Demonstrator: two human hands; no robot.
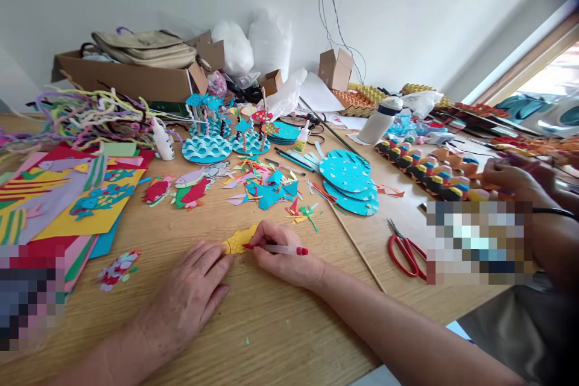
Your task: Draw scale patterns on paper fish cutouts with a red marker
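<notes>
A small yellow paper fish (236, 241) with drawn dark lines lies on the wooden table. My left hand (192, 283) rests flat beside it, its fingertips pressing the fish's left edge. Gripped in my right hand (283, 253) is a red pen (284, 249) with a clear barrel, its tip on the fish; part of the fish is hidden under that hand. Beyond my hands are cut paper fish (192, 190) in red, green and purple, and a heap of coloured paper scraps (271, 187). Small paper bits (118, 268) form a pile left of my left hand.
Red-handled scissors (407, 250) and a thin wooden stick (353, 241) lie to the right. Blue discs (348, 178), glue bottles (163, 140) and wavy blue stands (207, 149) sit farther back. Coloured sheets (90, 217) cover the left. Another person's hands (515, 181) hold painted egg-carton strips.
</notes>
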